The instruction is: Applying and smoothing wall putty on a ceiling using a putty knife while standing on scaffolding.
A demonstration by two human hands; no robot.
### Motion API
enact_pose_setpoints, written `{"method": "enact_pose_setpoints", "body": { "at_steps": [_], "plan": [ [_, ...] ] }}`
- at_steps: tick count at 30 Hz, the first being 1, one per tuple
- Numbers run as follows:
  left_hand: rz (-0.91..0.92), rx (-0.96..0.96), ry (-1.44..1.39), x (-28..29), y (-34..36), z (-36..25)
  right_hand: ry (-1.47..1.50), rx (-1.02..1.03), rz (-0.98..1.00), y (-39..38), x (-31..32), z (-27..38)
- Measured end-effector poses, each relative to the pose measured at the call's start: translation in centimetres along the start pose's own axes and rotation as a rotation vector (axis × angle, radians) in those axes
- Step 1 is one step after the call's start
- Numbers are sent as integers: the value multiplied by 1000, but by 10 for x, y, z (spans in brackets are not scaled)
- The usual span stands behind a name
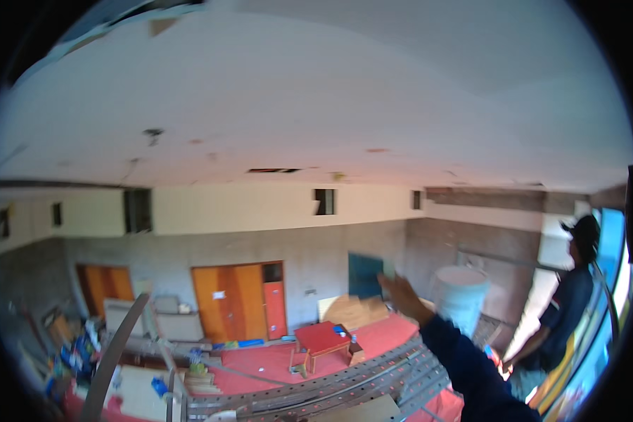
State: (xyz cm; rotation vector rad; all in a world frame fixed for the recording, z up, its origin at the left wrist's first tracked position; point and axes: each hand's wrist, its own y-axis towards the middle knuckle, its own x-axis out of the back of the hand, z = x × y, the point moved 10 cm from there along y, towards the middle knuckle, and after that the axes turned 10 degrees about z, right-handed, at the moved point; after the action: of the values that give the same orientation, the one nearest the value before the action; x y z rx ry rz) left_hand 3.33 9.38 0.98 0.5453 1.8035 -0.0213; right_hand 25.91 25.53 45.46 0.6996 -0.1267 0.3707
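My right hand [403, 295] is raised at the right of centre, its dark blue sleeve [464, 359] coming up from the lower edge. The fingers are closed round a small pale flat piece [389, 269], whose upper end stands out above them; it is too blurred to tell its kind. Just beyond and to the right of this hand stands a whitish bucket [463, 292], partly covered by the forearm. Overhead spreads a broad white ceiling [316, 91], which the hand does not touch. My left hand is out of view.
Perforated metal planks [373, 383] run across below me, high above a red-covered floor [239, 369] with a red table [322, 339]. Close on the right is another person [566, 309] in dark clothes and a cap. A metal bar [116, 359] rises at the lower left.
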Motion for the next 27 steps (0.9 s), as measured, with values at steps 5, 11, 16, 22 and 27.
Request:
{"method": "enact_pose_setpoints", "body": {
  "at_steps": [5,11,16,22,27],
  "plan": [
    [-93,75,-37,26,-39,23,-250,365,-455,-17,115,109],
    [-198,15,231,34,-59,-32,78,754,-926,13,198,201],
    [-431,-92,571,46,-107,-61,498,935,-1160,31,227,201],
    [-576,-137,1050,75,-153,-89,325,826,-1060,75,234,228],
    [-531,-162,662,31,-136,-76,118,744,-1177,107,192,254]
  ]
}}
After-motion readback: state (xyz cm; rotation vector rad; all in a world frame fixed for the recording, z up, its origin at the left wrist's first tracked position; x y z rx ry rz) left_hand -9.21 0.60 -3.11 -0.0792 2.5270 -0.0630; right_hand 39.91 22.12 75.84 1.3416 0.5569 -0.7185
